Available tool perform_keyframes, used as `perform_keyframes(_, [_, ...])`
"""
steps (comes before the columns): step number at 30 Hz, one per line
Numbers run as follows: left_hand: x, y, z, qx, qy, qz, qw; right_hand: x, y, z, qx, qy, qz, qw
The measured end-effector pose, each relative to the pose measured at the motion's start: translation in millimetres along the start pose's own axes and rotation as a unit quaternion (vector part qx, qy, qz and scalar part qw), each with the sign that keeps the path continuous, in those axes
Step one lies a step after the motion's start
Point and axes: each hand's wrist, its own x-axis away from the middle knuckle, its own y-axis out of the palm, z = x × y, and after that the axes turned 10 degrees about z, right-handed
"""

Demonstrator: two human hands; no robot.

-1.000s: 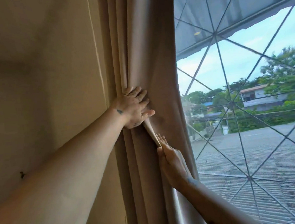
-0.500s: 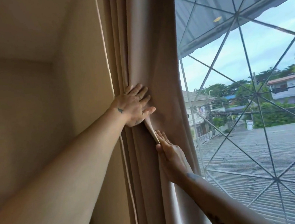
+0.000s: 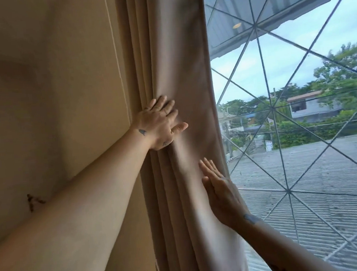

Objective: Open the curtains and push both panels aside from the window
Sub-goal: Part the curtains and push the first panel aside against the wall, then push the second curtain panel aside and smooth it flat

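Observation:
A beige curtain panel hangs bunched in vertical folds at the left edge of the window, beside the wall. My left hand lies flat on the folds at mid height, fingers spread and pressing toward the wall. My right hand rests lower on the panel's window-side edge, palm flat, fingers straight and pointing up. Neither hand grips the fabric. Only this one panel is in view.
A tan wall with a thin white cord or trim line stands left of the curtain. The window pane carries a diagonal metal grille. Outside are corrugated roofs, houses and trees.
The fold that stuck out between my hands has been pressed flat. My right hand slid slightly down and toward the panel's window-side edge. My left hand stays in place.

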Motion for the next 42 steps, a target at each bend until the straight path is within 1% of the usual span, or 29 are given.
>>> perform_keyframes(4, [14.7,5.9,37.2,0.046,-0.002,0.044,0.998,27.8,-54.8,9.9,0.069,0.040,0.026,0.996])
perform_keyframes(7, [21.6,6.5,73.4,0.110,-0.013,0.098,0.989,43.6,-111.8,11.3,0.150,0.045,0.045,0.987])
perform_keyframes(9, [24.6,2.8,99.1,0.148,-0.013,0.132,0.980,48.8,-154.5,9.0,0.196,0.049,0.069,0.977])
perform_keyframes(12, [23.5,-6.9,137.1,0.170,0.006,0.171,0.971,47.8,-217.1,-0.5,0.249,0.058,0.120,0.959])
perform_keyframes(15, [14.1,-16.8,168.8,0.208,-0.005,0.179,0.962,39.2,-272.3,-17.4,0.309,0.046,0.168,0.935])
perform_keyframes(19, [-5.0,-30.6,211.5,0.283,0.002,0.177,0.943,25.6,-336.4,-42.5,0.407,-0.001,0.204,0.890])
perform_keyframes(24, [-24.3,-64.1,270.4,0.364,0.017,0.190,0.912,10.6,-403.2,-61.9,0.590,-0.053,0.182,0.785])
perform_keyframes(28, [-31.2,-87.6,327.8,0.448,0.029,0.196,0.872,8.6,-448.4,-60.2,0.692,-0.057,0.141,0.706])
perform_keyframes(35, [-26.1,-114.8,421.5,0.592,0.072,0.169,0.785,5.3,-515.4,-54.5,0.798,-0.022,0.074,0.597])
perform_keyframes(39, [-21.8,-128.6,461.6,0.683,0.097,0.118,0.714,5.0,-537.0,-55.7,0.819,-0.011,0.060,0.571])
perform_keyframes(42, [-14.6,-144.5,490.3,0.735,0.096,0.094,0.665,4.6,-550.0,-58.5,0.822,-0.012,0.047,0.568])
